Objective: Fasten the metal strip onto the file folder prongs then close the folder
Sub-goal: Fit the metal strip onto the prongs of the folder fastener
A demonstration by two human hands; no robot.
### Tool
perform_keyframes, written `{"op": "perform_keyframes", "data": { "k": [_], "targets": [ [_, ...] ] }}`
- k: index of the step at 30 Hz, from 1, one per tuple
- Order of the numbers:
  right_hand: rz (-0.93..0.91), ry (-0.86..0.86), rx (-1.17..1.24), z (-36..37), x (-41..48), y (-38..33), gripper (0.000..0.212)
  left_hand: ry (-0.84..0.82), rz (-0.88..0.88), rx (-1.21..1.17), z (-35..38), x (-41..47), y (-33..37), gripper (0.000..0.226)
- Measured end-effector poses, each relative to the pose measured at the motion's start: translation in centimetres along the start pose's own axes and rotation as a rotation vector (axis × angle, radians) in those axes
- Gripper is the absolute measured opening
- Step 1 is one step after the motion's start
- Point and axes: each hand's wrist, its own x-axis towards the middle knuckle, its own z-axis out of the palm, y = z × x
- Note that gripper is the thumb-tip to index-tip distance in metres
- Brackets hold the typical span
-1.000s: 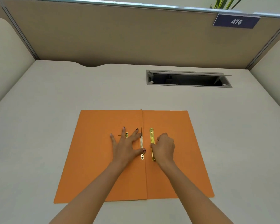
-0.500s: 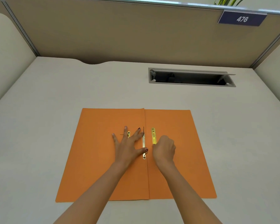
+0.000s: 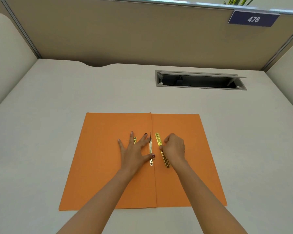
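An orange file folder (image 3: 100,174) lies open and flat on the desk. My left hand (image 3: 134,152) presses flat on its left leaf, fingers spread, thumb beside the silvery prong base (image 3: 150,149) along the centre fold. A small gold piece (image 3: 135,140) shows between two of its fingers. A gold metal strip (image 3: 158,140) lies on the right leaf just right of the fold, tilted slightly. My right hand (image 3: 174,147) curls over it, thumb and fingertips pinching the strip near its middle.
The beige desk (image 3: 57,98) is ringed by partition walls. A grey cable hatch (image 3: 200,80) stands open at the back right. A blue plate reading 476 (image 3: 253,19) hangs on the rear partition.
My right hand has shifted on the gold strip and its near end now shows below the hand, angled to the right. My left hand stays pressed in place.
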Motion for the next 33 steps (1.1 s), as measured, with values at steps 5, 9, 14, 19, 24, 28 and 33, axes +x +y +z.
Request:
{"op": "perform_keyframes", "data": {
  "k": [5, 9, 14, 19, 24, 28, 33],
  "targets": [
    [-0.371, -0.096, -0.166, -0.8, 2.7, -0.5, 0.042, 0.003, 0.001, 0.005, 0.0, 0.0, 0.0, 0.075],
    [-0.566, -0.269, -0.372, -1.9, 4.5, -1.0, 0.057, 0.001, 0.001, 0.0, 0.1, -0.1, 0.0, 0.076],
    [-0.612, -0.344, -0.493, -2.2, 5.4, -2.0, 0.059, 0.007, 0.004, -0.012, 0.1, -0.1, 0.0, 0.074],
    [-0.575, -0.416, -0.511, -2.4, 6.2, -2.6, 0.055, 0.005, 0.0, -0.009, 0.1, -0.1, 0.0, 0.075],
    [-0.496, -0.503, -0.488, -3.2, 6.7, -3.1, 0.051, 0.005, -0.002, -0.011, 0.2, 0.0, 0.0, 0.075],
    [-0.377, -0.522, -0.351, -4.2, 6.4, -2.7, 0.049, 0.004, -0.002, -0.011, 0.2, -0.1, -0.1, 0.074],
    [-0.117, -0.529, 0.412, -5.0, 4.3, -1.1, 0.049, 0.001, 0.001, 0.007, 0.2, -0.2, 0.0, 0.074]
  ]
}}
